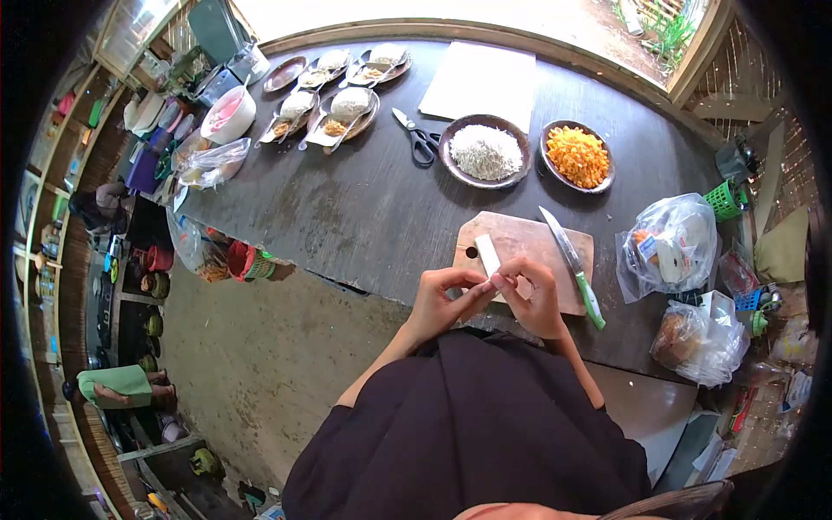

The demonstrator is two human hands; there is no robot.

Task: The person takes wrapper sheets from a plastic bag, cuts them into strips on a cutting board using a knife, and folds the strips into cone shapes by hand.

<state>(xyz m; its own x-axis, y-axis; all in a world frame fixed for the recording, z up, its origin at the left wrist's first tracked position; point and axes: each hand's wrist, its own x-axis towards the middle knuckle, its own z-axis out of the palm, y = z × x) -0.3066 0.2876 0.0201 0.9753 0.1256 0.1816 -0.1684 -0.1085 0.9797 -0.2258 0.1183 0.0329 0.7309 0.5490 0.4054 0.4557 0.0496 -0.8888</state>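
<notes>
My left hand [447,300] and my right hand [532,299] meet fingertip to fingertip over the near part of a wooden cutting board [529,238]. Both are closed in a pinch at a pale white stick-shaped piece [487,253], whose far end points away from me across the board. Its exact kind is unclear, and my fingers cover part of it. To the right of the piece, a knife [568,251] with a green and white handle lies across the board, its handle extending past the near edge.
Beyond the board sit a bowl of white shreds [485,152], a bowl of orange pieces [578,158], scissors [422,143] and a white sheet [482,80]. Plates with white mounds [351,104] stand at far left. Plastic bags [672,243] lie right. Another person [117,386] is at far left.
</notes>
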